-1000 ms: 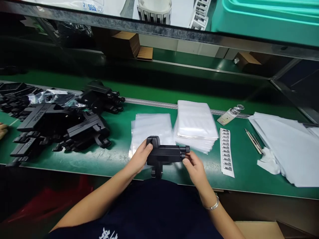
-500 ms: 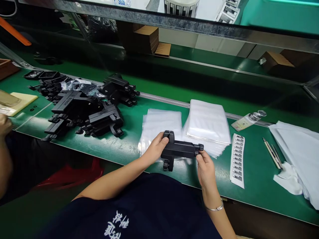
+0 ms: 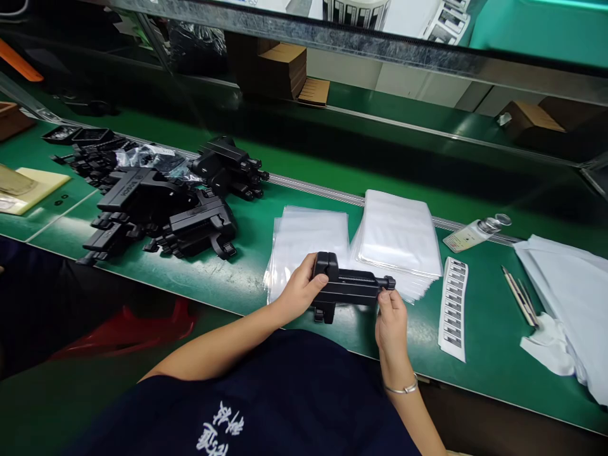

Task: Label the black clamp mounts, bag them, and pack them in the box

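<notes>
My left hand (image 3: 302, 289) is closed round the wide end of a black plastic clamp-like holder (image 3: 354, 288), its thumb lying over the body. At the holder's right end, where small knobs stick out, my right hand (image 3: 392, 310) pinches with thumb and fingertips. The holder is raised above the bench's front part, roughly level, with its jaw end to the left. Just behind it lie a low spread of clear plastic bags (image 3: 308, 237) and a taller stack of clear plastic bags (image 3: 401, 231). My fingers partly cover both ends of the holder.
More black holders (image 3: 194, 225) lie heaped to the left, with small black trays (image 3: 92, 136) behind. On the right are a label strip (image 3: 455, 304), a small bottle (image 3: 475, 234), tweezers (image 3: 520, 294) and white sheets (image 3: 570, 285). A metal shelf edge (image 3: 356, 54) crosses overhead.
The holder has turned slightly about its length and shifted a little right, still in both hands. At the far left, another person's hand has moved almost out of view.
</notes>
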The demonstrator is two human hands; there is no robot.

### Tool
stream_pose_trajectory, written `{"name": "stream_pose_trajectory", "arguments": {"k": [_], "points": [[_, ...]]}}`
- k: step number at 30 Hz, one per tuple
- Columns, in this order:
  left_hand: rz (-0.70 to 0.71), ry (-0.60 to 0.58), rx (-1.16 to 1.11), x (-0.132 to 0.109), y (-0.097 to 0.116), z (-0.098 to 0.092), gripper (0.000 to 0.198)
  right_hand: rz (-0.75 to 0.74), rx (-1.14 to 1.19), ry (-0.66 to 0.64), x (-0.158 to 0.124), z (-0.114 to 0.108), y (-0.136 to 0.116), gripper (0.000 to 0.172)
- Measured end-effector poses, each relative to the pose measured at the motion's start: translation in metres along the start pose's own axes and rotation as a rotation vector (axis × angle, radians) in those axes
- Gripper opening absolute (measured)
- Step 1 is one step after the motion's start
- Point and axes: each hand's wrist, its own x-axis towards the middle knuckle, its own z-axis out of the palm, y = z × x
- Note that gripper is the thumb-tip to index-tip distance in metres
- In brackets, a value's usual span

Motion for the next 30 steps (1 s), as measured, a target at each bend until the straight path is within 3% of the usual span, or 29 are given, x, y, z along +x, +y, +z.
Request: {"name": "stream_pose_trajectory", "arguments": {"k": [3,7,9,11,14,16,19,22,24,26,28,30], "points": [[-0.035,0.050,-0.092,0.003,0.000,-0.001,0.066,-0.042,-0.163,-0.029,0.003,0.000,-0.006,0.037],[-0.353,0.282,-0.473,0.018,-0.004,-0.008,0.053,-0.242,-0.288,-0.248,-0.007,0.006,-0.016,0.053],[-0.480,0.387,-0.640,0.025,-0.005,-0.012,0.045,-0.385,-0.377,-0.403,-0.017,0.012,-0.019,0.047],[-0.514,0.422,-0.716,0.029,-0.006,-0.015,0.041,-0.507,-0.474,-0.543,-0.026,0.017,-0.021,0.037],[-0.485,0.383,-0.719,0.030,-0.007,-0.016,0.044,-0.560,-0.479,-0.586,-0.033,0.021,-0.025,0.033],[-0.467,0.361,-0.683,0.026,-0.006,-0.014,0.048,-0.443,-0.340,-0.462,-0.033,0.022,-0.029,0.037],[-0.398,0.267,-0.522,0.018,-0.002,-0.008,0.057,-0.088,0.027,-0.280,-0.025,0.022,-0.028,0.055],[-0.238,-0.005,-0.327,0.008,0.009,-0.004,0.067,0.224,0.328,-0.167,-0.013,0.021,-0.019,0.042],[-0.166,-0.248,-0.274,0.004,0.017,-0.004,0.077,0.333,0.429,-0.115,-0.008,0.020,-0.013,0.031],[-0.146,-0.423,-0.228,0.004,0.023,-0.005,0.089,0.375,0.471,-0.128,-0.007,0.020,-0.009,0.032],[-0.143,-0.416,-0.129,0.009,0.026,-0.003,0.087,0.382,0.455,-0.174,-0.010,0.022,-0.008,0.038],[-0.130,-0.298,-0.011,0.018,0.029,0.000,0.062,0.378,0.386,-0.221,-0.016,0.026,-0.009,0.043]]}}
